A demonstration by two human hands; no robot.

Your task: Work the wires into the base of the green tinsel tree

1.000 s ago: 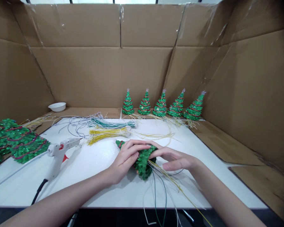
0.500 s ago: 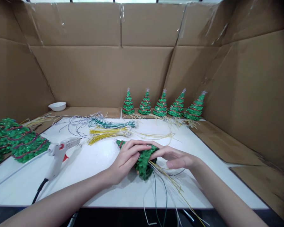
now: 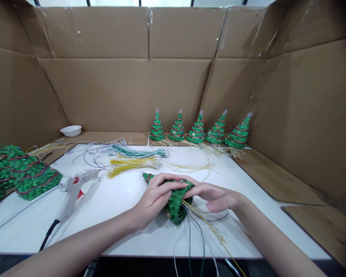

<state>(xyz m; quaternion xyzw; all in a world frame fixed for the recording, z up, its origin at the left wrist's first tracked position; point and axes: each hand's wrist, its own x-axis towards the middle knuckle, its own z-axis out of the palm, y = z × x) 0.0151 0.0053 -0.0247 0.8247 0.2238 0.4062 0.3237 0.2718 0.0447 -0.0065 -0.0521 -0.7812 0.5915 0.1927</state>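
Observation:
A small green Christmas tree (image 3: 177, 207) lies on its side on the white table, its tip pointing left and its base toward the right. My left hand (image 3: 158, 196) is closed around its side, fingers across the top. Extended fingers of my right hand (image 3: 216, 196) reach to the open base, and their tips are partly hidden there. The right thumb stands apart from the fingers. Out of the base trail yellow, white and green wires (image 3: 209, 223), some hanging over the table's front edge.
A white glue gun (image 3: 70, 196) stands at left beside more green trees (image 3: 36, 179). Bundles of yellow wires (image 3: 132, 164) and green wires (image 3: 137, 152) lie behind my hands. Several finished trees (image 3: 196, 130) line the back. A white bowl (image 3: 71, 131) sits at back left, with cardboard walls (image 3: 103, 92) around.
The view has tilted slightly, so everything sits a little lower. Both hands keep almost the same position on the tree; the right thumb has shifted slightly.

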